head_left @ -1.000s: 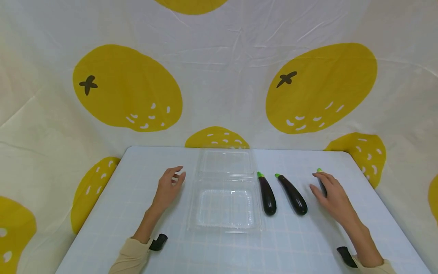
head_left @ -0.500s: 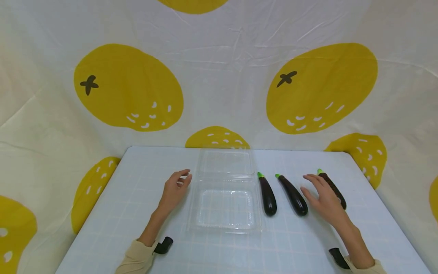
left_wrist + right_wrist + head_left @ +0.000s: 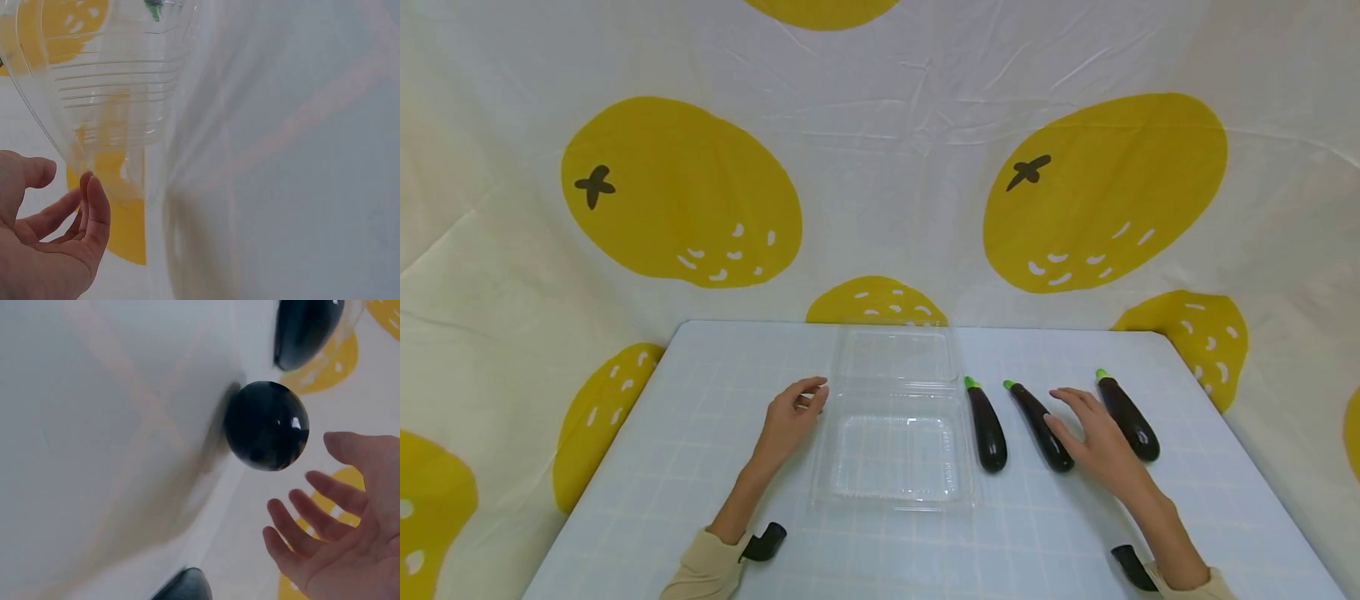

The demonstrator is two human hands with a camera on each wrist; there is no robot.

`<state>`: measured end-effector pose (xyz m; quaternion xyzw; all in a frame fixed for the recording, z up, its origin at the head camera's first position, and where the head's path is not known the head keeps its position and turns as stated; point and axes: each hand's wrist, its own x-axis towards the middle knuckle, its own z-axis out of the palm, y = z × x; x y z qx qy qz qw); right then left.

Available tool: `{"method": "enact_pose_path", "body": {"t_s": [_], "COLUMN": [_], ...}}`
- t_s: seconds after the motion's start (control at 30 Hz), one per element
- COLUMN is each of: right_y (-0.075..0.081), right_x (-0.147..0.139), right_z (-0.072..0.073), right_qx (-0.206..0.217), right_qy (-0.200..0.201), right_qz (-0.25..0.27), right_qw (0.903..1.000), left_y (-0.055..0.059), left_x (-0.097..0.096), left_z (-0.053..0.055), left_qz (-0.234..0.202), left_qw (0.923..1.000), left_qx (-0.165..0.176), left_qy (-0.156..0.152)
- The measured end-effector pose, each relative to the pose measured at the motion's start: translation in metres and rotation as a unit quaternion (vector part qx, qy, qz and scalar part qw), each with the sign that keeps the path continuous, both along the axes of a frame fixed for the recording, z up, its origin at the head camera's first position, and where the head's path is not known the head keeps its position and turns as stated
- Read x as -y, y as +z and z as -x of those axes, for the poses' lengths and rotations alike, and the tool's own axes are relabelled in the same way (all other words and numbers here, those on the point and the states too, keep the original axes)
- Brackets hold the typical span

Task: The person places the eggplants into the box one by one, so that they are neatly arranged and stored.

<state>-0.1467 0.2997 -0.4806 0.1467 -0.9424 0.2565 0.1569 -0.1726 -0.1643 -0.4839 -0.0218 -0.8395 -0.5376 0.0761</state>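
Three dark eggplants with green stem ends lie side by side on the table: a left eggplant (image 3: 987,427), a middle eggplant (image 3: 1039,427) and a right eggplant (image 3: 1127,417). Over the gap between the middle and right ones hovers my right hand (image 3: 1097,442), fingers spread and holding nothing. In the right wrist view the round end of the middle eggplant (image 3: 267,426) is apart from the thumb and fingers. A clear plastic clamshell box (image 3: 895,454) lies with its lid folded back. Beside its left edge is my left hand (image 3: 786,425), fingers loosely bent and holding nothing; contact cannot be told.
The white table (image 3: 700,367) has a faint grid pattern. Behind it and at the sides hangs a pale cloth (image 3: 887,183) with large yellow fruit prints. Both forearms wear beige sleeves (image 3: 703,567) with black straps.
My right hand has moved left from above the right eggplant toward the middle one, uncovering the right eggplant. My left hand has shifted right, closer to the plastic box. The eggplants stay put.
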Motion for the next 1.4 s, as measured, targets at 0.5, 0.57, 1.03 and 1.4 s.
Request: {"method": "enact_pose_path", "body": {"t_s": [0.5, 0.57, 1.03, 1.4], "right_y": [0.0000, -0.0008, 0.0015, 0.0057], "right_x": [0.0075, 0.0075, 0.0052, 0.0055], "right_z": [-0.0043, -0.0042, -0.0051, -0.0040], "right_qx": [0.087, 0.088, 0.124, 0.125], "right_qy": [-0.011, -0.012, -0.009, -0.015], "right_qz": [-0.009, -0.010, -0.012, -0.025], "right_qw": [0.9961, 0.9960, 0.9922, 0.9917], "left_y": [-0.0018, -0.0014, 0.0006, -0.0022], "left_x": [-0.0050, -0.0050, -0.0039, -0.0023], "left_z": [0.0003, 0.0000, -0.0018, -0.0006], "left_qz": [-0.016, -0.016, -0.039, -0.049], "left_qw": [0.9997, 0.9996, 0.9981, 0.9971], "left_qx": [0.010, 0.014, 0.043, 0.049], "left_qy": [-0.015, -0.016, -0.022, -0.029]}}
